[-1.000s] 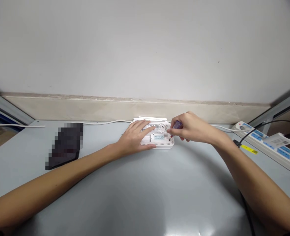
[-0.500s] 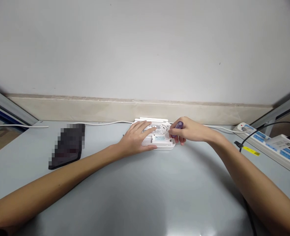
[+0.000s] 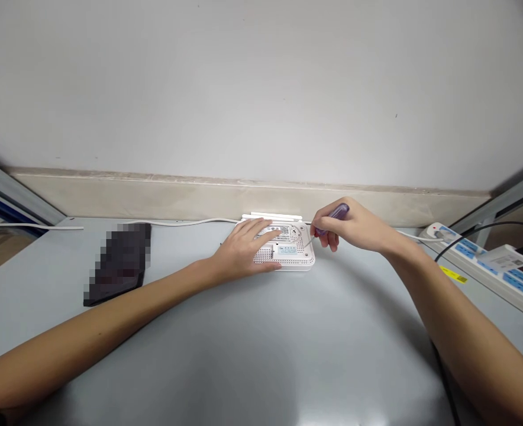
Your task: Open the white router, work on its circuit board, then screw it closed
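A white router (image 3: 293, 260) lies underside up on the grey table, its perforated face and printed labels showing and its antennas folded along the back edge. My left hand (image 3: 246, 247) rests flat across the router's left part, fingers spread, and covers much of it. Wrapped in the fingers of my right hand (image 3: 339, 226) is a screwdriver (image 3: 342, 210) with a purple see-through handle. Its thin metal shaft slants down to the left over the router's right side, close to the corner recess. Whether the tip touches the router I cannot tell.
A dark, pixelated flat object (image 3: 122, 263) lies at the left. On the right stands a white power strip (image 3: 478, 263) with a white plug-in adapter (image 3: 505, 258) and a black cable (image 3: 443, 378). A white cable (image 3: 190, 223) runs along the wall (image 3: 261, 106).
My right hand has risen slightly and shifted right, tilting the screwdriver so that its shaft now shows. My left hand stays on the router.
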The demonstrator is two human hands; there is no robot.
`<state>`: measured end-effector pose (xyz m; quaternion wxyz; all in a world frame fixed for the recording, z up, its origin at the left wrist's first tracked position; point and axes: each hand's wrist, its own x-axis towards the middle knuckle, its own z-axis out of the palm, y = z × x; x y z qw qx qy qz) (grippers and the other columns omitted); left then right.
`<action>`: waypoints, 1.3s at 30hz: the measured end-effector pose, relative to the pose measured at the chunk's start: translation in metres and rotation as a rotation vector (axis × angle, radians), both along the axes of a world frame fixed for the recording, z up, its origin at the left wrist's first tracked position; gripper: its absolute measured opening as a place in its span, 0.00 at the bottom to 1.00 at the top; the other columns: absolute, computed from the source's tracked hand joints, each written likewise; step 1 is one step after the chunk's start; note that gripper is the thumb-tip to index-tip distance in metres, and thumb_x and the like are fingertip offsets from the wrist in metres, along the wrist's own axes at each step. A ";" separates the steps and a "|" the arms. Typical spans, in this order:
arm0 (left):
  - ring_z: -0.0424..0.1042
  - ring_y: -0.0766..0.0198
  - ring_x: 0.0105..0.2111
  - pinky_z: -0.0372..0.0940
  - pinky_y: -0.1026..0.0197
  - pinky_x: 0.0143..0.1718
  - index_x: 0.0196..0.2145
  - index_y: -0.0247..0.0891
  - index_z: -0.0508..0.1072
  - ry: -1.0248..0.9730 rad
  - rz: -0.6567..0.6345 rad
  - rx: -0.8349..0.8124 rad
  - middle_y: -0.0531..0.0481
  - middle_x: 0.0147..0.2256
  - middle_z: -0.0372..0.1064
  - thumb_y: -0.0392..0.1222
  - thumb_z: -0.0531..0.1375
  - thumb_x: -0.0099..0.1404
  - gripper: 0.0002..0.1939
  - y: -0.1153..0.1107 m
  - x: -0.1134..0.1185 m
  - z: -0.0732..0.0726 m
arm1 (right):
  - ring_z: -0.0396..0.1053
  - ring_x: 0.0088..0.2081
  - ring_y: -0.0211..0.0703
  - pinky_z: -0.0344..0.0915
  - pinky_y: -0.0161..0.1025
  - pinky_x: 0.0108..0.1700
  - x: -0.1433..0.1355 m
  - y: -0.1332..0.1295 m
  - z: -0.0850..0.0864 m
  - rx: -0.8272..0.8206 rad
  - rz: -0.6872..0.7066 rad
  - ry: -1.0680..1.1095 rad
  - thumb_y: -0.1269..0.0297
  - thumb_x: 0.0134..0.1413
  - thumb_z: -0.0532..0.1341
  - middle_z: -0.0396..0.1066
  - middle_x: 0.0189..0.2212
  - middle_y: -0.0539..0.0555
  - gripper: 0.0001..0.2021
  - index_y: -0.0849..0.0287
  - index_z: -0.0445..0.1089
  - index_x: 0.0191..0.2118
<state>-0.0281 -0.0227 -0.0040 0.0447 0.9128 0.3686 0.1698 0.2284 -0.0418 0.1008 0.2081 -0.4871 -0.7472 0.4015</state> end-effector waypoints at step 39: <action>0.68 0.62 0.29 0.57 0.61 0.31 0.30 0.39 0.68 0.027 0.286 -0.221 0.50 0.29 0.70 0.49 0.47 0.70 0.17 0.030 -0.047 0.066 | 0.59 0.25 0.34 0.56 0.34 0.29 -0.021 -0.005 -0.027 0.187 0.131 -0.005 0.69 0.55 0.55 0.65 0.23 0.47 0.07 0.59 0.71 0.30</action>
